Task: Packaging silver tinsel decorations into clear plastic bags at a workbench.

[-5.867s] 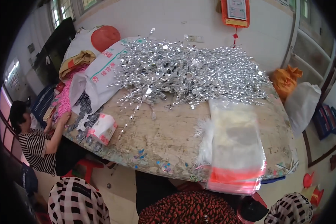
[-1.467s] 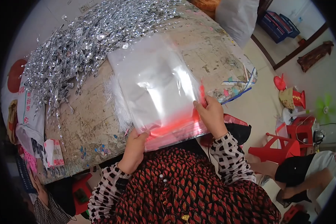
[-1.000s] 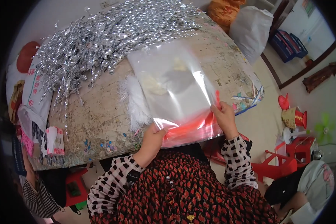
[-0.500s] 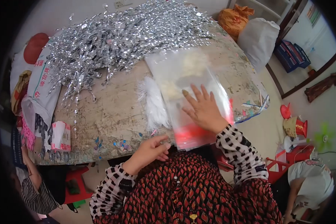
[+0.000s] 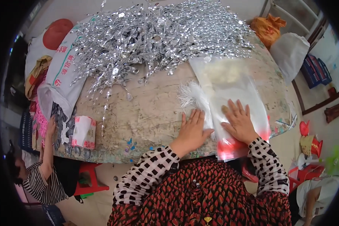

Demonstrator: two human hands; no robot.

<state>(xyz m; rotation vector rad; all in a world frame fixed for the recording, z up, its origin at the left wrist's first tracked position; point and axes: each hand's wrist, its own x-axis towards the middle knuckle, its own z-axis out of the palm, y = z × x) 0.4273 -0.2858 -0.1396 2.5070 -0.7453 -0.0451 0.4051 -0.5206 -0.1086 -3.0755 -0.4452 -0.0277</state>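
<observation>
Clear plastic bags [image 5: 239, 96] with a red band at the near end lie stacked on the table's near right part. My right hand [image 5: 240, 122] rests on them, palm down with fingers spread. Just left of the bags lies a bundle of white thread [image 5: 194, 96]. My left hand [image 5: 194, 130] lies flat over the near end of that bundle, fingers stretched out, its thumb toward the bags. A large heap of shiny silver strands [image 5: 158, 41] covers the far side, touching the far end of the bags.
White sacks [image 5: 66, 71] and a tissue pack [image 5: 83, 132] stand at the left edge, where another person [image 5: 45, 177] reaches in. Orange [image 5: 268, 29] and white bags [image 5: 289, 52] sit beyond the far right. A second person [image 5: 318, 199] is at the lower right.
My left hand has moved from near the table edge onto the white thread and flattened out. My right hand stays on the bags. The whole view has shifted, moving the scene rightward.
</observation>
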